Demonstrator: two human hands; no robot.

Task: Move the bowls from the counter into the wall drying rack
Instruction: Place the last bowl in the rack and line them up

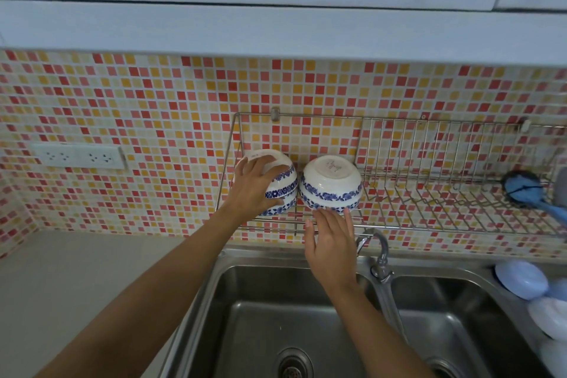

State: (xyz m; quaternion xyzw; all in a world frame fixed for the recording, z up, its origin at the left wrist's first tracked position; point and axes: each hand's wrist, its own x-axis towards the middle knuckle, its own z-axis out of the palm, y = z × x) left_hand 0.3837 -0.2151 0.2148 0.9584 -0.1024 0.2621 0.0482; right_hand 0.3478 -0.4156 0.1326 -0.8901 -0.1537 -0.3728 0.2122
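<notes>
White bowls with blue flower bands sit upside down at the left end of the wire wall drying rack (429, 218). On the left is a stack of two bowls (283, 190); my left hand (254, 187) grips its top and side. Beside it stands a single inverted bowl (331, 187), its foot ring facing me. My right hand (333, 239) is just below that bowl, fingers spread, fingertips near its rim and holding nothing.
A steel double sink (276, 316) lies under the rack, with a tap (379, 252) between the basins. A blue brush (527, 187) lies at the rack's right end. Pale blue and white plastic items (521, 282) sit at the sink's right. Grey counter (76, 285) left; wall sockets (79, 156).
</notes>
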